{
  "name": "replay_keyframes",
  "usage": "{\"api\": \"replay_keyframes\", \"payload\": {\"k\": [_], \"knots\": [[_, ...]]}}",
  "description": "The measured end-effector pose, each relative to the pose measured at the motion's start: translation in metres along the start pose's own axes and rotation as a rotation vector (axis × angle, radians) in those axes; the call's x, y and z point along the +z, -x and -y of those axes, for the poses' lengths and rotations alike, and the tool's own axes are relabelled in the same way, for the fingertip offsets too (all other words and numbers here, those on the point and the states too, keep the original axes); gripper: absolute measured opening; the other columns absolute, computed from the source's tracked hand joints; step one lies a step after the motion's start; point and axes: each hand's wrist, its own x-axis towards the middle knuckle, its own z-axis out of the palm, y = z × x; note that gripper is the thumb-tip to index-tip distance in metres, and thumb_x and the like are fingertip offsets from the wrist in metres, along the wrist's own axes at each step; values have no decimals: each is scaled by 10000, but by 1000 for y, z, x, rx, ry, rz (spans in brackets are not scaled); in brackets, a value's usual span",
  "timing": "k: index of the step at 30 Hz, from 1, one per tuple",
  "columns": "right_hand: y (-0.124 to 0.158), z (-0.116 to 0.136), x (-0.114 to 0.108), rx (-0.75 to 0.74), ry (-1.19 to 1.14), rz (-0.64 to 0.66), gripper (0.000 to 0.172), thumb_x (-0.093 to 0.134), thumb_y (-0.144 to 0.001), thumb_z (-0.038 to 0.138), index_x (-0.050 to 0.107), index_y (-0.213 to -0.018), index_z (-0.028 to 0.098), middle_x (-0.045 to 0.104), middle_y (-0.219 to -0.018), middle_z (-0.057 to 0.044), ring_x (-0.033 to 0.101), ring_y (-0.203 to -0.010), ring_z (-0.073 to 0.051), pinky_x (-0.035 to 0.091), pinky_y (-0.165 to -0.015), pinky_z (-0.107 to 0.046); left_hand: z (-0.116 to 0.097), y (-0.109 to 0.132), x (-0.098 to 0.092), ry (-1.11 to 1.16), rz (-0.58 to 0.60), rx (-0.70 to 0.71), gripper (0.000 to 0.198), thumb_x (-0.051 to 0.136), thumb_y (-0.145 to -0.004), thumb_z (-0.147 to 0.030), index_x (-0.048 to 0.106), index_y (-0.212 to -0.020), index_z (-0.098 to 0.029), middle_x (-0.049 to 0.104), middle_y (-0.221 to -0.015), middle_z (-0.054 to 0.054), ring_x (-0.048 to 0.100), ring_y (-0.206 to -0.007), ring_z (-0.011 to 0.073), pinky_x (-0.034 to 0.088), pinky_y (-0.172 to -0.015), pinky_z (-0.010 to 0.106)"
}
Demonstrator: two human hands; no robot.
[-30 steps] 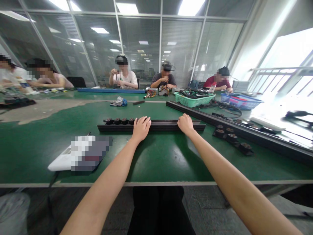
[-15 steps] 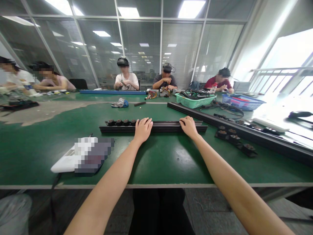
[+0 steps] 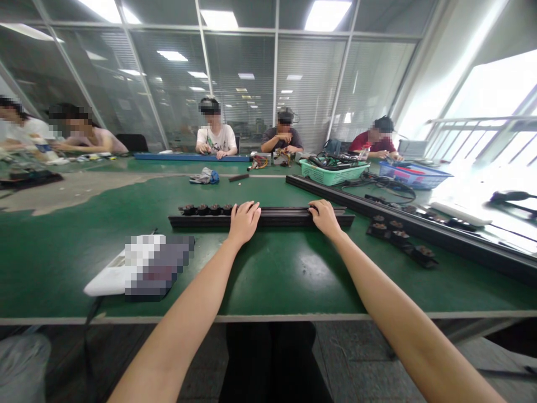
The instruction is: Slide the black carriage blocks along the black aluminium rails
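Note:
A long black rail [image 3: 285, 219] lies crosswise on the green table in front of me. Several small round black parts [image 3: 203, 210] stand in a row along its left half. My left hand [image 3: 245, 221] rests over the rail just right of that row, its fingers bent over the far side. Further right, my right hand [image 3: 324, 216] is curled at the rail's far edge, with a small dark piece at its fingertips. What lies beneath both palms is hidden.
More round black parts [image 3: 400, 238] lie to the right, beside a long black beam [image 3: 419, 226]. A green basket [image 3: 331, 174] and a blue basket [image 3: 415, 178] stand behind. A white device [image 3: 107, 279] is at the left. Several people sit across the table [image 3: 272, 280].
My hands stay almost in place on the rail; the view has shifted slightly. Across the table, the person in white has lowered a hand onto the blue bar.

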Motion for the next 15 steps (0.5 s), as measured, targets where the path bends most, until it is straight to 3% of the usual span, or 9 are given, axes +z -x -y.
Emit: {"api": "replay_keyframes", "payload": {"k": [15], "knots": [[1, 0, -2, -14, 54, 23, 341, 456, -987, 190, 755, -1150, 192, 691, -1168, -160, 558, -1104, -311, 432, -975, -443, 1, 0, 1, 0, -5, 14, 503, 274, -1104, -394, 639, -1427, -268, 617, -1502, 67, 499, -1441, 229, 219, -1297, 521]]}}
